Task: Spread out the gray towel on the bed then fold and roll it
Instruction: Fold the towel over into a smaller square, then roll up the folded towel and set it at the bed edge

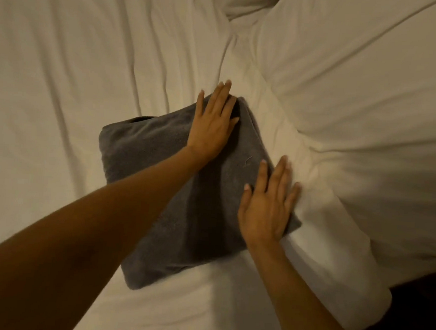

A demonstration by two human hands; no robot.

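The gray towel [159, 186] lies folded into a thick rectangle on the white bed sheet [64, 79], turned at an angle. My left hand [213, 123] rests flat on the towel's far corner, fingers stretched out and reaching past its edge. My right hand [268, 206] presses flat on the towel's right edge, fingers apart, partly over the sheet. Neither hand grips the cloth. My left forearm hides part of the towel's middle.
A large white pillow [357, 84] lies at the right, touching the towel's right side. The creased sheet stretches wide to the left and behind. The bed's edge and a dark floor [417, 317] show at the lower right.
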